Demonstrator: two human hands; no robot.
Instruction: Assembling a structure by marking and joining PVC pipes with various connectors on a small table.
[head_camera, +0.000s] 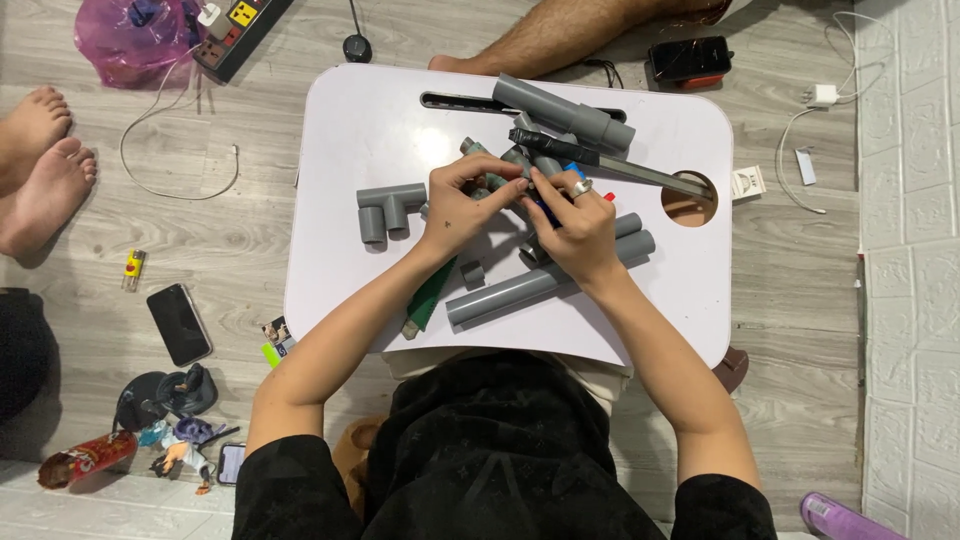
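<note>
A single head-worn camera looks straight down, fairly close, onto the white counter (350, 120); the wearer's torso sits at 6 o'clock, with floor all around.

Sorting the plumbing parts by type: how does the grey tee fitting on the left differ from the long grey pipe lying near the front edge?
The tee fitting is short and branched, with three openings; the long pipe is one straight tube. The tee fitting lies clear of both hands; the long pipe runs under the right hand. Both are grey plastic and rest on the white table.

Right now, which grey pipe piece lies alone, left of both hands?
The double-socket fitting, left of the left hand. It lies clear on the table; the other pieces crowd under the hands.
</note>
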